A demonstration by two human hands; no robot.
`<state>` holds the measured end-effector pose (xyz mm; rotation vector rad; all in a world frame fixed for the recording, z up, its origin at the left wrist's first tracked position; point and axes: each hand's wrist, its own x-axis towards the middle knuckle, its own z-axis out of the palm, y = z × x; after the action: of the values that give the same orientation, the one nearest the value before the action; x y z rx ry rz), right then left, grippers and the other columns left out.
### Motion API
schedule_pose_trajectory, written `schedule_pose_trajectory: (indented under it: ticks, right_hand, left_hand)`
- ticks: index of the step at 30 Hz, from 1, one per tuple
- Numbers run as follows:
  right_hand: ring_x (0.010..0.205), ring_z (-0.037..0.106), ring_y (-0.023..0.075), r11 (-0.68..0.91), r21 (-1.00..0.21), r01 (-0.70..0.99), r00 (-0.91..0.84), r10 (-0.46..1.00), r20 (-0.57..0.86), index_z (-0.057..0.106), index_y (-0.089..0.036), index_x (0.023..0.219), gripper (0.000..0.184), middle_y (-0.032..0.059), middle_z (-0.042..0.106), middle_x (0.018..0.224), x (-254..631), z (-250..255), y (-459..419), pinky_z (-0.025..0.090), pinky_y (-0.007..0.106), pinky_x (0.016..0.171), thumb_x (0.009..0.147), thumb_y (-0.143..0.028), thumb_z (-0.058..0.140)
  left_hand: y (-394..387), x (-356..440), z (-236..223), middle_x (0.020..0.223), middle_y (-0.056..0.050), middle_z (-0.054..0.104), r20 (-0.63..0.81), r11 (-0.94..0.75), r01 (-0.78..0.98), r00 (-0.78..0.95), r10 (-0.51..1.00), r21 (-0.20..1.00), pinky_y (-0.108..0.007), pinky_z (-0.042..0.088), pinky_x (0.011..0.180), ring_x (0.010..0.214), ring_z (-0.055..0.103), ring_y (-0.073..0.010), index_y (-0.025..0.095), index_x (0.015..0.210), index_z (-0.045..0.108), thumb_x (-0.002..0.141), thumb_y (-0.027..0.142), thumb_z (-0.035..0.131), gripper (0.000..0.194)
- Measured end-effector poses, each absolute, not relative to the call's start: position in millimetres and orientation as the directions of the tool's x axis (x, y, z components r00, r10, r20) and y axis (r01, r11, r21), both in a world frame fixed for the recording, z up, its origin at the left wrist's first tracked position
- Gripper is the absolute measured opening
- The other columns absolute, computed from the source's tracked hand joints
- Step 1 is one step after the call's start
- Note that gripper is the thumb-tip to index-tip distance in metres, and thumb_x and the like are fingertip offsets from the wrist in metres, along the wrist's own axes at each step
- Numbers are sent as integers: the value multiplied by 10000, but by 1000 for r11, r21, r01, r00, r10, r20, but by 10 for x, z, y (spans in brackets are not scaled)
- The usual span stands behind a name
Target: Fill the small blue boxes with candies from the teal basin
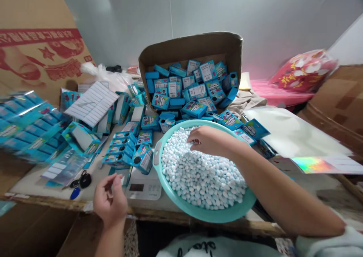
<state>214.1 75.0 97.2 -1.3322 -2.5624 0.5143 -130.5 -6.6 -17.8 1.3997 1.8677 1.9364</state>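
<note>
A turquoise plastic basin (195, 211) stands at the table's front edge, full of small white and pale blue candies (198, 177). My right hand (202, 139) reaches over the heap from the right, its curled fingers down at the candies; what they enclose is hidden. My left hand (111, 200) is held at the table edge, left of a small white digital scale (144, 189). Its fingers are bent inward, and a small whitish bit shows by the fingertips, too small to name. Small blue candy boxes (143, 158) lie behind the scale, some lined up in a row.
An open cardboard carton (193, 47) tipped toward me spills blue boxes behind the basin. Wrapped box packs (28, 126) stand at left, with keys (84, 179) near the edge. White sheets (295, 130) and a red bag (306, 71) are at right.
</note>
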Motion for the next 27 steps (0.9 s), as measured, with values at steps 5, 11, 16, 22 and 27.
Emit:
schedule_pose_trajectory:
  ticks: [5,11,16,22,27]
  right_hand:
    - [662,536,157,711,-268,650,-732,681,32,694,-187,727,168,-3,670,754,1562,1329,913,335,296,601,875,-132,752]
    - [702,555,157,878,-241,414,-906,423,-16,761,-193,837,77,-19,682,778,529,1378,1129,366,293,622,908,-191,790]
    - [845,627,200,896,-237,376,-926,371,-66,791,-188,937,65,12,743,936,268,1192,1204,414,294,682,880,-165,813]
    - [918,636,202,870,-315,380,-923,377,-73,776,-159,1006,134,32,722,948,330,1189,1197,452,281,752,883,-167,829]
    - [896,617,187,808,-435,397,-902,431,-23,763,-142,1071,252,45,687,975,413,1229,1163,454,265,748,845,-132,874]
  left_hand:
    - [336,-1022,193,1068,-138,738,456,-444,147,-485,746,884,-450,533,997,1091,695,-293,157,999,698,945,647,431,560]
    - [702,-1057,125,1076,-204,758,119,-178,-197,-280,953,964,-431,558,954,1083,713,-317,124,1061,741,876,890,231,938]
    - [597,-1125,-315,1151,-159,753,291,-351,-130,-339,894,927,-439,560,960,1123,701,-313,162,1163,731,961,768,299,771]
    - [473,-1209,-606,1229,-146,721,421,-439,-16,-257,870,898,-467,508,1049,1197,654,-337,210,1163,749,903,728,549,612]
    - [464,-1243,-599,1264,-151,712,413,-412,47,-204,888,910,-507,455,1125,1284,606,-365,211,1194,756,877,787,520,699]
